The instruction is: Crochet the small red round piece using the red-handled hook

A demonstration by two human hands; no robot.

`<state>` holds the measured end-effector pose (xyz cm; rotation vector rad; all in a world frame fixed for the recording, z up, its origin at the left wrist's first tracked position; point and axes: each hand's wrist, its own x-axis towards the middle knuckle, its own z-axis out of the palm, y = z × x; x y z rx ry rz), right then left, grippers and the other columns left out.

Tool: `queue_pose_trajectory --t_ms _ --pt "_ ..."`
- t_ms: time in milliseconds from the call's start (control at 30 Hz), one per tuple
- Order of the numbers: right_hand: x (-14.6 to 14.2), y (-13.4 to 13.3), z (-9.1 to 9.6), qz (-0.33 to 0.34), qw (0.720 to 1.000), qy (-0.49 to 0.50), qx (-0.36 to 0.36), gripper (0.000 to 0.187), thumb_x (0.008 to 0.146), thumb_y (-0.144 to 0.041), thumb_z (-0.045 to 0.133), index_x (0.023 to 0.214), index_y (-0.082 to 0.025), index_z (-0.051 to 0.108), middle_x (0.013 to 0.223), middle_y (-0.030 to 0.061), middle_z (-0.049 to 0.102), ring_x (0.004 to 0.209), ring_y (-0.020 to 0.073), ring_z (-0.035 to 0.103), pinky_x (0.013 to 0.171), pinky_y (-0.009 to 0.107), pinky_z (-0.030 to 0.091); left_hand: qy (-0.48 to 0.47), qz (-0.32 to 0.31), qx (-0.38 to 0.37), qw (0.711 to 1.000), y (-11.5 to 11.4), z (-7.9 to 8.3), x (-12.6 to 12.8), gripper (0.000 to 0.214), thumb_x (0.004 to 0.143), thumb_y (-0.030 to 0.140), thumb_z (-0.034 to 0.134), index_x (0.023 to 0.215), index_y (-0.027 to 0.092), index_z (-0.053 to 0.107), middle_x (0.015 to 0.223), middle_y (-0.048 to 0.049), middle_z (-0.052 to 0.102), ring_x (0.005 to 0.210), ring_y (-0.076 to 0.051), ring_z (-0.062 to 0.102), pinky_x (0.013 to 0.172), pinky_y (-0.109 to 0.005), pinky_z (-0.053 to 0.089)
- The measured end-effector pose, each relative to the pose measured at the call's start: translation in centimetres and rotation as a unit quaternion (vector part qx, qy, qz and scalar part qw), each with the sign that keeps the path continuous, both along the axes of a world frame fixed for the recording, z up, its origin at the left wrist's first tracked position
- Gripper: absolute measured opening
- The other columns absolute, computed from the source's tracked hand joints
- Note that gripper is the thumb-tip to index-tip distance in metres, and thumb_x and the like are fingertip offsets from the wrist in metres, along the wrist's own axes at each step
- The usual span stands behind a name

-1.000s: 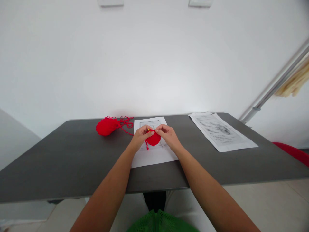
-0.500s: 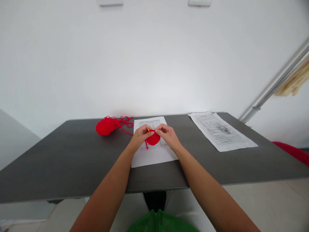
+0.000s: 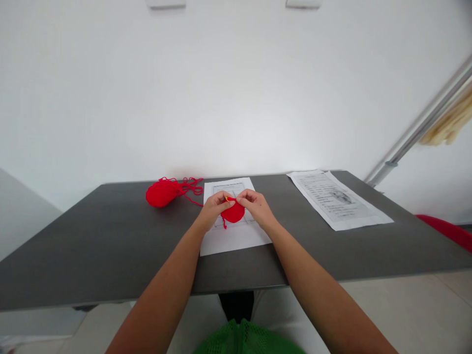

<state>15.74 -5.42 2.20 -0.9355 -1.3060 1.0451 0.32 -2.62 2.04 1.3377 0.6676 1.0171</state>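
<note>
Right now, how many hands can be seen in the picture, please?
2. The left hand pinches the left side of the red piece; the right hand pinches its right side, above the middle sheet. No other hands are visible.

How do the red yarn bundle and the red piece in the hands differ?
The yarn bundle rests on the table, while the red piece is pinched near its upper edge by the left hand and right hand. The yarn bundle looks bigger and trails loose loops; the red piece looks smaller and rounded, with a short tail hanging down. Both are bright red.
</note>
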Motion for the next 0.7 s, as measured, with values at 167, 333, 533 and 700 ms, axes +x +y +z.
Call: queue_pose_trajectory --t_ms 167,333,533,700 --pt "-0.01 -0.07 0.11 0.002 1.0 0.004 -0.004 0.011 0.069 -0.028 0.061 0.065 -0.018 0.057 0.056 -0.0045 0.054 0.052 0.0094 0.047 0.051 0.023 0.035 -0.007 0.0 -0.008 1.0 -0.07 0.06 0.01 0.02 0.065 0.026 0.073 0.073 0.016 0.058 0.061 0.0037 0.059 0.053 -0.007 0.052 0.052 -0.02 0.04" --pt "-0.06 -0.07 0.18 0.001 1.0 0.008 -0.015 0.012 0.068 -0.028 0.061 0.064 -0.018 0.058 0.056 -0.0044 0.054 0.052 0.0094 0.046 0.052 0.023 0.035 -0.013 -0.001 -0.021 1.0 -0.2 0.22 0.1 0.021 0.064 0.027 0.074 0.072 0.015 0.058 0.06 0.0033 0.06 0.052 -0.007 0.053 0.052 -0.02 0.041" --pt "-0.11 0.0 0.16 -0.008 0.999 0.009 -0.03 0.012 0.067 -0.029 0.06 0.064 -0.017 0.058 0.054 -0.0046 0.053 0.05 0.0091 0.045 0.051 0.023 0.034 -0.028 -0.012 -0.051 0.998 -0.38 0.49 0.18 0.02 0.062 0.024 0.074 0.073 0.015 0.059 0.062 0.0022 0.061 0.054 -0.009 0.055 0.053 -0.02 0.043" --pt "-0.07 -0.01 0.26 -0.019 0.999 0.007 -0.034 0.013 0.067 -0.029 0.06 0.063 -0.017 0.057 0.055 -0.0038 0.054 0.051 0.0097 0.047 0.051 0.023 0.035 -0.057 -0.024 -0.069 0.996 -0.4 0.59 0.06 0.017 0.061 0.017 0.071 0.075 0.015 0.061 0.066 0.001 0.062 0.057 -0.009 0.056 0.055 -0.02 0.044"
